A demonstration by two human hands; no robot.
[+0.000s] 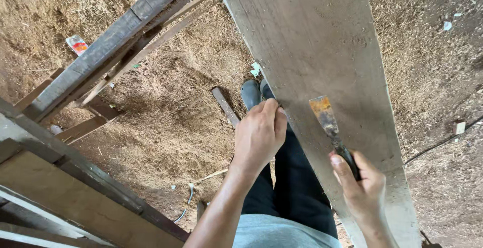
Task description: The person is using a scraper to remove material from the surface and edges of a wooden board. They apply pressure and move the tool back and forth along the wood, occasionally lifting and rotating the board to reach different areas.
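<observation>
**Sawdust floor and the plank above it**

A floor (166, 112) thick with tan sawdust and shavings fills the view. Taking the long grey plank (322, 51) as landmark, it runs from the top centre down to the lower right, raised over the floor. On the plank's face lies the rusty blade of a scraper (324, 117), near its lower half. Left of the plank, a short wood offcut (225, 106) lies on the sawdust, and farther left a small red-and-white packet (77, 44). Right of the plank, a small wooden block (459, 126) sits by a dark cable (443, 142), with white scraps (448, 25) higher up.
</observation>
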